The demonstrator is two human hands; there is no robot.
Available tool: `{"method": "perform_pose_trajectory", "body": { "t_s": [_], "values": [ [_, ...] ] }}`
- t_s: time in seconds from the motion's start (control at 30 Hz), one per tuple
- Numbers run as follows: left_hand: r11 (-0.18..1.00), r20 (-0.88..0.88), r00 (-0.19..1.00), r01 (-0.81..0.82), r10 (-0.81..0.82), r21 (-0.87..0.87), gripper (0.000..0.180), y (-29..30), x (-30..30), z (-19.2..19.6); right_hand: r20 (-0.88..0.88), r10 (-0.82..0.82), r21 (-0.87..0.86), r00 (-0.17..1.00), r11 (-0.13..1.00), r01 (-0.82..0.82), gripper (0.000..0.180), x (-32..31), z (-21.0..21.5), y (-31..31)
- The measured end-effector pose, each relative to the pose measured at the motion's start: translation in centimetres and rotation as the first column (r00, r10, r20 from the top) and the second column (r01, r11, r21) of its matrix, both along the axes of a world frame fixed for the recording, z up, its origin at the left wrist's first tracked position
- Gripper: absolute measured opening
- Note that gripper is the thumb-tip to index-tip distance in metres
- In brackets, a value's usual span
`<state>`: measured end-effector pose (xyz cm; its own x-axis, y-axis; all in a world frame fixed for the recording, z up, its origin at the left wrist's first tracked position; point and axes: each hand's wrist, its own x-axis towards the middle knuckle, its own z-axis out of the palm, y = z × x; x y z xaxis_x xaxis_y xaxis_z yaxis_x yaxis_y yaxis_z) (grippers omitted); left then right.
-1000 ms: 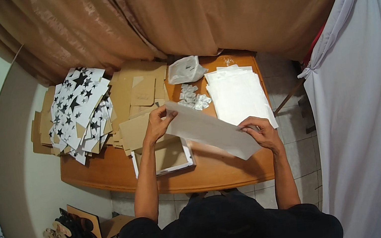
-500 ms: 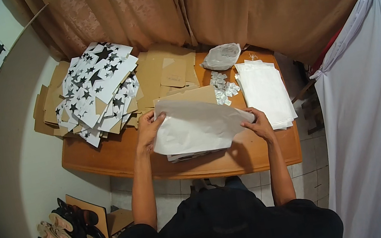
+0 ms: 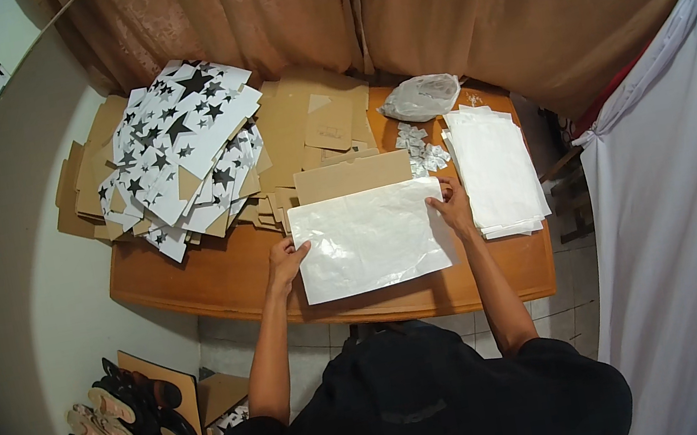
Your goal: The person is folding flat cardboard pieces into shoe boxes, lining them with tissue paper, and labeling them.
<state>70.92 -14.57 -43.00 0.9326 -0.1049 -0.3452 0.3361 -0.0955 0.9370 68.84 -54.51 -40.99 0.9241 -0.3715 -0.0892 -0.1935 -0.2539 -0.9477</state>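
A sheet of thin, glossy white paper (image 3: 372,246) spans the space between my hands near the table's front. My left hand (image 3: 285,263) pinches its left edge, thumb on top. At the upper right edge, my right hand (image 3: 453,205) grips it the same way. Behind the sheet a brown cardboard panel (image 3: 351,177) sticks out; whatever lies beneath the paper is hidden. To the right lies a stack of white paper sheets (image 3: 498,174). Several small whitish pieces (image 3: 418,150) are heaped between that stack and the panel.
On the left of the wooden table (image 3: 183,277) rises a loose pile of star-printed cardboard pieces (image 3: 180,144). Flattened brown cardboard (image 3: 295,116) lies beside it. A clear plastic bag (image 3: 421,98) sits at the back, before the brown curtain (image 3: 461,5). Shoes (image 3: 126,430) stand at lower left.
The paper sheet has come down and nearer to me, and now looks flatter. Both hands have shifted with it; the right hand sits slightly higher and closer in.
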Motion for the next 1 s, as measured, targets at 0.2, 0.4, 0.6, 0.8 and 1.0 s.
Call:
{"method": "perform_pose_trajectory", "body": {
  "t_s": [0.2, 0.4, 0.6, 0.8, 1.0],
  "values": [
    [0.99, 0.02, 1.0, -0.01, 0.008, 0.138, 0.017, 0.0, 0.6, -2.8, -0.013, -0.007, -0.143, 1.0, 0.99, 0.005, 0.057, 1.6, -2.6, -0.3],
    [0.951, 0.128, 0.992, -0.035, -0.004, 0.306, 0.02, 0.2, 0.9, -4.5, -0.044, 0.015, -0.145, 0.999, 0.989, -0.021, 0.059, 1.9, -4.0, -0.5],
    [0.939, 0.108, 0.994, -0.047, 0.011, 0.34, 0.022, 0.1, 0.9, -5.1, -0.076, 0.031, -0.184, 0.997, 0.982, -0.044, 0.064, 1.7, -3.9, -0.3],
    [0.741, 0.511, 0.86, -0.349, 0.009, 0.574, 0.029, -2.7, -0.7, 0.1, 0.082, 0.165, -0.69, 0.983, 0.721, -0.064, 0.064, -0.5, 1.9, 2.6],
    [0.684, 0.313, 0.762, 0.224, -0.567, 0.694, 0.039, -7.2, -2.1, 3.9, -0.182, 0.418, -0.596, 0.89, 0.673, -0.438, 0.044, -2.9, 2.2, 7.4]
  ]
}}
